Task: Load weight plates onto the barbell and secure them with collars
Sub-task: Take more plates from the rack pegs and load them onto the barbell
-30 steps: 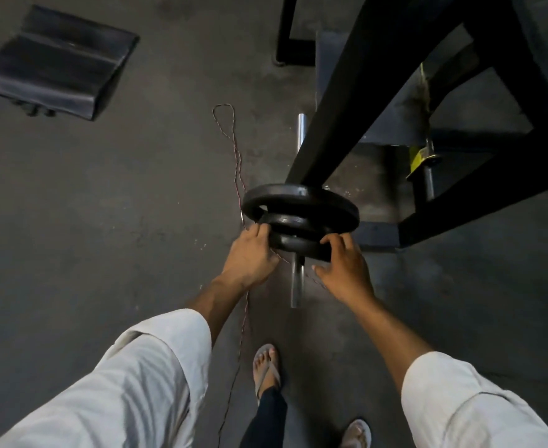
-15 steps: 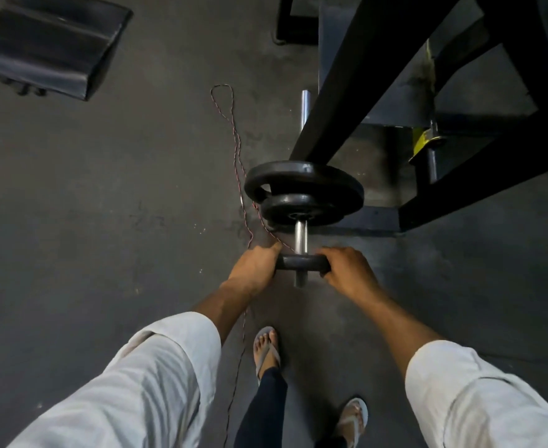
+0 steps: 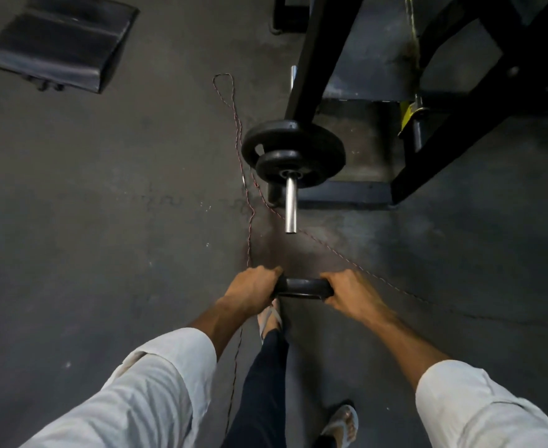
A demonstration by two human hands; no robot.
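Observation:
A small black weight plate (image 3: pixel 303 288) is held edge-on between my left hand (image 3: pixel 251 291) and my right hand (image 3: pixel 351 292), clear of the bar and nearer to me than its tip. The barbell's bare steel sleeve (image 3: pixel 290 205) points toward me. Two black plates stay on it: a large plate (image 3: pixel 293 140) behind and a smaller plate (image 3: pixel 290 168) in front. No collar is visible on the sleeve.
A black steel rack frame (image 3: pixel 324 53) stands over the bar, with a yellow-marked fitting (image 3: pixel 410 114) at the right. A thin red-and-white cord (image 3: pixel 250 202) trails across the concrete floor. A black pad (image 3: pixel 62 43) lies at the far left. My sandalled feet (image 3: pixel 340 421) are below.
Both hands slid the small front plate toward me along the sleeve, and it is now off the bar's end. Two plates stay on the bar.

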